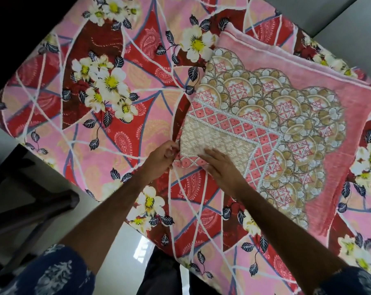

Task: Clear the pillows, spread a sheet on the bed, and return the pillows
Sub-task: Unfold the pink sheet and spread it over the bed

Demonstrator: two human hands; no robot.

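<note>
Sheet (120, 128) spread; pillow (276, 128) back at 3 o'clock. Left hand (162, 158) pinching pillow corner, right hand (220, 167) pressing flat-fingered. Final tidying likely left.

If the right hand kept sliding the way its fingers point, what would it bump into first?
Probably the left hand. The right hand lies flat on the embroidered pillow, fingers pointing up-left across its corner, where the left hand pinches the edge. Depth is unclear, so it might pass just above.
</note>
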